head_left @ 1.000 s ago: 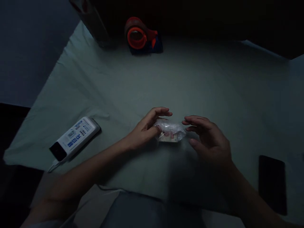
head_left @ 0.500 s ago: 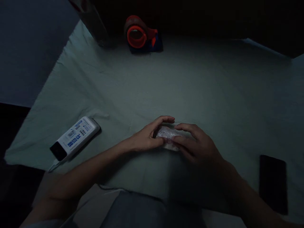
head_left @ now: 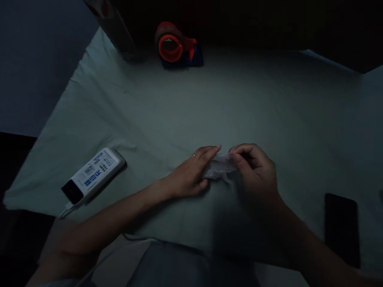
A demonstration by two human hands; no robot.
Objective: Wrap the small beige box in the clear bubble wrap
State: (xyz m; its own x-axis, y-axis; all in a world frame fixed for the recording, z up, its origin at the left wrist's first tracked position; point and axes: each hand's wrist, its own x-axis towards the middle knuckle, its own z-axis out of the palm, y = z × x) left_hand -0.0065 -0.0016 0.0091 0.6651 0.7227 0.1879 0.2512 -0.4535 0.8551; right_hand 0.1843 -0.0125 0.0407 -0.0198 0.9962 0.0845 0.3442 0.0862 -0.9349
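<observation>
A small bundle of clear bubble wrap [head_left: 220, 166] lies on the cloth between both hands; what it may contain is hidden. My left hand [head_left: 193, 171] is around its left end, fingers across the top and thumb at the near side. With thumb and fingertips, my right hand [head_left: 255, 167] pinches the far right edge of the wrap. A loose flap hangs at the near right of the bundle. The light is dim, so fine detail is lost.
A red and blue tape dispenser [head_left: 172, 48] stands at the back. To the left lies a white power bank [head_left: 94, 173] with a cable. A dark phone [head_left: 342, 229] rests at the right. A tall bag-like object [head_left: 118, 32] stands back left on the pale green cloth [head_left: 191, 107].
My right hand has shifted up and right and now pinches the wrap's edge. My left hand has turned palm-down over the bundle. The wrap looks more spread out.
</observation>
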